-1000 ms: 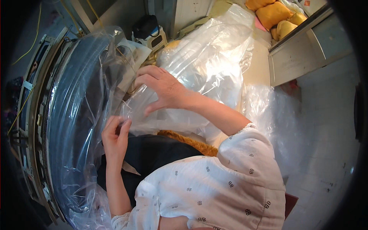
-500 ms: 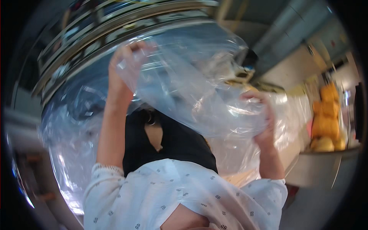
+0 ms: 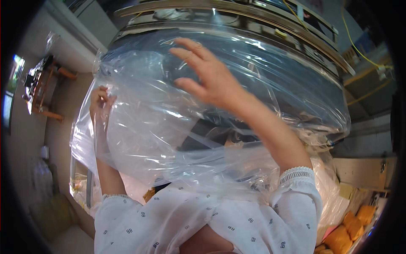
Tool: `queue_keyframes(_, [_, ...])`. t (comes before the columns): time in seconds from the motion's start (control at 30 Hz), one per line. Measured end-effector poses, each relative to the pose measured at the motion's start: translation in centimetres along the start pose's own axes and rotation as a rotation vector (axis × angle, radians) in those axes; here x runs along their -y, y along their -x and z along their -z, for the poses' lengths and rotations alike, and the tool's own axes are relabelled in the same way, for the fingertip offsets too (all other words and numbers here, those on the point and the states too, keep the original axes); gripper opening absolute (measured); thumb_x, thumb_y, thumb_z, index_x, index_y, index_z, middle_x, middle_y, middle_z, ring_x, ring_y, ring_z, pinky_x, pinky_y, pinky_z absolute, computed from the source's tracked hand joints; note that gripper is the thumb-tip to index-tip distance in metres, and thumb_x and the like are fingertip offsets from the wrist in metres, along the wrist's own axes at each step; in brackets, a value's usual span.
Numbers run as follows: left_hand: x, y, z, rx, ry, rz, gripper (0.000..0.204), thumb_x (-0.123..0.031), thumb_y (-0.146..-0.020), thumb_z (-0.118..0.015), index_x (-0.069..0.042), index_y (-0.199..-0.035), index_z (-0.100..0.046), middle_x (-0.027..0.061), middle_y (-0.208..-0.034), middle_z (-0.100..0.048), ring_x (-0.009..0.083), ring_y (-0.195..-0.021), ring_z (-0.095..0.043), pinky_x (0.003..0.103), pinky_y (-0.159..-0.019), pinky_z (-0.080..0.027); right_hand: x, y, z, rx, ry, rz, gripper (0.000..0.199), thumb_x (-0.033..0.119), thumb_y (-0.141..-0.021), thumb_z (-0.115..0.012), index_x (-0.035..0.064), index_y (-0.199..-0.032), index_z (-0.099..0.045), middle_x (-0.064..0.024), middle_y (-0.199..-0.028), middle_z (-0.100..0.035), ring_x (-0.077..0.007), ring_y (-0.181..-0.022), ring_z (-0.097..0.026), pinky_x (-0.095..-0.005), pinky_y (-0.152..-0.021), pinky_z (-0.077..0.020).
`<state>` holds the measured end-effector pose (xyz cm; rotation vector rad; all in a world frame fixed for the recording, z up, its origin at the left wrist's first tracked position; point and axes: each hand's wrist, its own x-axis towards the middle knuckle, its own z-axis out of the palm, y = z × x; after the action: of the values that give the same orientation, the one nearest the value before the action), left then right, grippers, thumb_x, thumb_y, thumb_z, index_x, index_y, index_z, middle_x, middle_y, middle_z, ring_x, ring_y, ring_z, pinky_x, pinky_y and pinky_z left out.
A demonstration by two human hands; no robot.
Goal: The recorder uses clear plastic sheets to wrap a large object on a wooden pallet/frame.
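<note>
**Clear plastic sheet (image 3: 144, 112) now covers more of your lap**

It lies crumpled before you, reaching toward the long brown rail (image 3: 304, 36) at the far side. Orange bundles (image 3: 339, 239) sit at your lower right. Your right hand (image 3: 205, 74), swung inward, is over the sheet, grip apart. Your left hand (image 3: 101, 103) curls near its left side; whether that grip clamps plastic, I cannot tell.
</note>
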<state>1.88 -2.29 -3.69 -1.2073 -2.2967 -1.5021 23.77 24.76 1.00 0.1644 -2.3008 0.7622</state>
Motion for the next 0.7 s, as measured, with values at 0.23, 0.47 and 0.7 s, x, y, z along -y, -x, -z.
queue_keyframes(0.23, [4.2, 2.6, 6.0, 0.43, -0.42, 0.081, 0.011, 0.003, -0.075, -0.057, 0.0, -0.085, -0.057, 0.0104, -0.085, -0.053, 0.025, -0.079, -0.053, 0.029, -0.069, -0.043, -5.2, 2.9, -2.8, 0.498, 0.514, -0.044, 0.064, 0.042, -0.083, -0.055, 0.0155, -0.136, -0.033, -0.0055, -0.143, -0.029, -0.0294, -0.132, -0.025, -0.0485, -0.106, -0.0222])
queue_keyframes(0.47, [-3.6, -11.1, -11.2, 0.254, -0.309, -0.317, 0.028, -0.026, -0.078, -0.063, -0.003, -0.095, -0.062, 0.0087, -0.088, -0.058, 0.0202, -0.084, -0.056, 0.027, -0.07, -0.043, -4.4, 2.9, -2.8, 0.484, 0.528, -0.082, 0.061, 0.043, -0.083, -0.053, 0.0151, -0.134, -0.035, -0.0059, -0.141, -0.031, -0.0301, -0.129, -0.028, -0.0497, -0.105, -0.0235])
queue_keyframes(0.7, [-1.1, -14.1, -17.9, 0.448, 0.216, 0.134, 0.02, -0.022, -0.076, -0.067, -0.002, -0.08, -0.065, 0.0012, -0.068, -0.06, 0.0074, -0.063, -0.051, 0.024, -0.058, -0.042, -4.5, 2.8, -2.4, 0.457, 0.47, -0.121, 0.067, 0.04, -0.079, -0.059, 0.0121, -0.135, -0.034, -0.0101, -0.142, -0.029, -0.0331, -0.13, -0.026, -0.0481, -0.105, -0.0238])
